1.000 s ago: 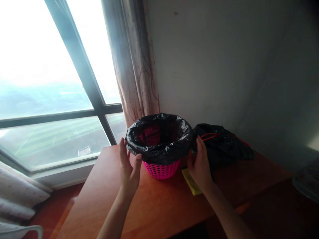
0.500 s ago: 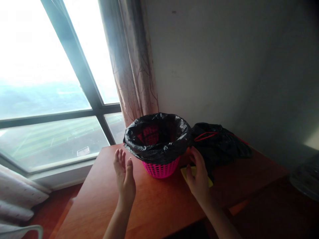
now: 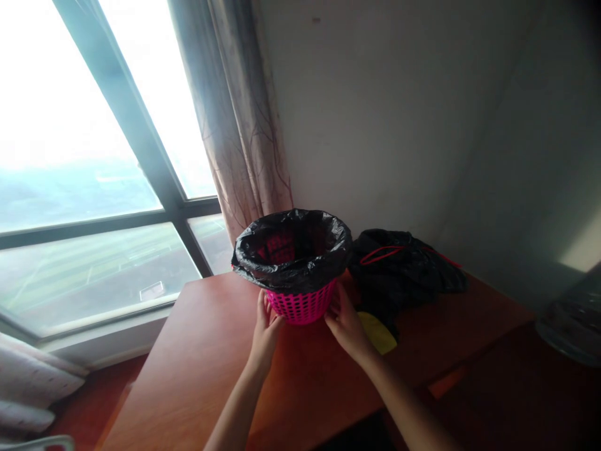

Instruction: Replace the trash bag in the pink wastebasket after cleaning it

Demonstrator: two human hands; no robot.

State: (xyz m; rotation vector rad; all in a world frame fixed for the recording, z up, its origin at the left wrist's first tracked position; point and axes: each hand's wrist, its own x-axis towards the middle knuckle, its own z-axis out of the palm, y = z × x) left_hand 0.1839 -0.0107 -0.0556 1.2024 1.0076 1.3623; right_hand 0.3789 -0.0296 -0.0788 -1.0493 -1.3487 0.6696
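A pink perforated plastic wastebasket (image 3: 300, 308) stands upright on the wooden table, lined with a black garbage bag (image 3: 286, 279) folded outward over its rim. My left hand (image 3: 267, 329) grips the lower left side of the wastebasket, thumb toward the front. On the opposite side, my right hand (image 3: 345, 322) holds its lower right wall; some of the fingertips are hidden behind it. Pink mesh shows through the opening inside the liner.
Dark fabric with a red cord (image 3: 408, 266) lies bunched right of the wastebasket. A yellow flat piece (image 3: 379, 333) sits beside my right wrist. The brown table (image 3: 206, 369) borders a window and curtain (image 3: 248, 125) at left; a grey wall rises behind.
Both hands have moved inward from beside the wastebasket and closed on its lower sides. The view has shifted slightly, and more of the pink wall shows below the bag.
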